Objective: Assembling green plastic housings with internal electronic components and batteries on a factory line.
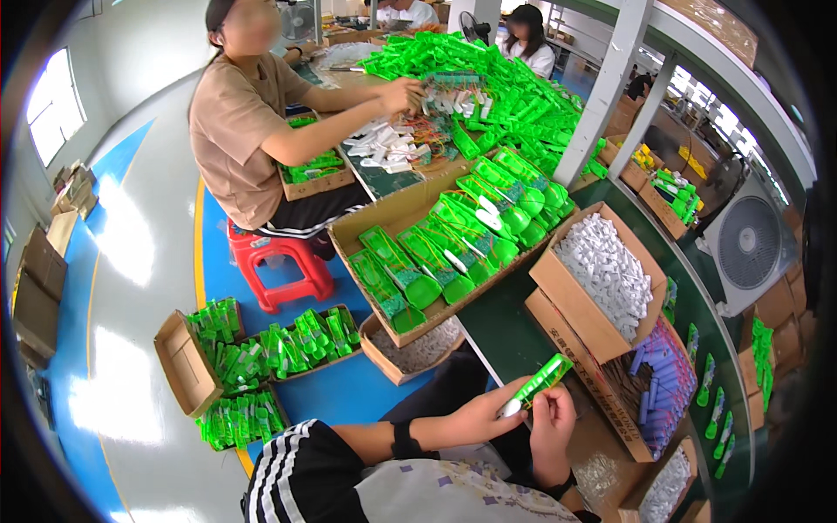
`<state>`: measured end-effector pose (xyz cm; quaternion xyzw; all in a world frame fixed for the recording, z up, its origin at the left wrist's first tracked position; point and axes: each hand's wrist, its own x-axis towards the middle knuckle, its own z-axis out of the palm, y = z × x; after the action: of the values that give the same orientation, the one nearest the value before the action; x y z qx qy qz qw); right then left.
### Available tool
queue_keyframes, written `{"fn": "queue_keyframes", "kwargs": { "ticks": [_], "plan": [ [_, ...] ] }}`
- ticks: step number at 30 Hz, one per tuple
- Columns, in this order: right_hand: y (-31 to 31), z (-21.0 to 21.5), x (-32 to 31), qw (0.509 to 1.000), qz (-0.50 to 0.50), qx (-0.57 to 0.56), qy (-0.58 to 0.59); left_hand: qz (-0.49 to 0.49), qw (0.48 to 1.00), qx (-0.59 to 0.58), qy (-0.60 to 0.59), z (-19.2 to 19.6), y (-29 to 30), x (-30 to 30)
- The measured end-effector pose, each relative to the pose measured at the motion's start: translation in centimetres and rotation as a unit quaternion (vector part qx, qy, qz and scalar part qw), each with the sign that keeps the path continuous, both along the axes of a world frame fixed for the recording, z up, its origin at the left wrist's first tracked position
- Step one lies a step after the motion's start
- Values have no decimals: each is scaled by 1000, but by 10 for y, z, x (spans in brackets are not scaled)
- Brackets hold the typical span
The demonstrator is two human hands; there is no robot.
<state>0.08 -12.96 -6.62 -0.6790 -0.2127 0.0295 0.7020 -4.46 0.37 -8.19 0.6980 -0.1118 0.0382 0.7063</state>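
My left hand (486, 417) is closed around a green plastic casing (551, 373), a long half-shell with a white piece at its near end, held tilted above my lap. Close against the casing's right side, my right hand (553, 425) has its fingers curled and pressed together. Whatever sits between those fingertips is too small to make out. Just beyond my hands, a cardboard tray (351, 237) holds several green casings fitted with circuit boards, wires and white parts. To the right stands a carton of small white plastic pieces (603, 270).
Purple-blue cylindrical cells (667, 383) fill a carton at my right. Finished-looking green casings (240, 362) lie in boxes on the floor at left. Across the table, a co-worker (248, 131) on a red stool (277, 266) handles parts beside a heap of green casings (523, 96). A metal post (602, 96) rises at right.
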Motion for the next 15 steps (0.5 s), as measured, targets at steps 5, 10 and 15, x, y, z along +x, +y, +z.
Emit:
{"fn": "queue_keyframes", "kwargs": {
  "ticks": [5,10,15],
  "plan": [
    [-7,-3,-9,999,3,-34,0,-42,999,-26,22,5,1,-10],
    [-11,-3,-18,1000,-12,-20,9,-61,997,-22,42,-10,-4,-12],
    [-9,8,-17,998,-33,25,46,-82,993,-72,35,-12,-10,-13]
  ]
}}
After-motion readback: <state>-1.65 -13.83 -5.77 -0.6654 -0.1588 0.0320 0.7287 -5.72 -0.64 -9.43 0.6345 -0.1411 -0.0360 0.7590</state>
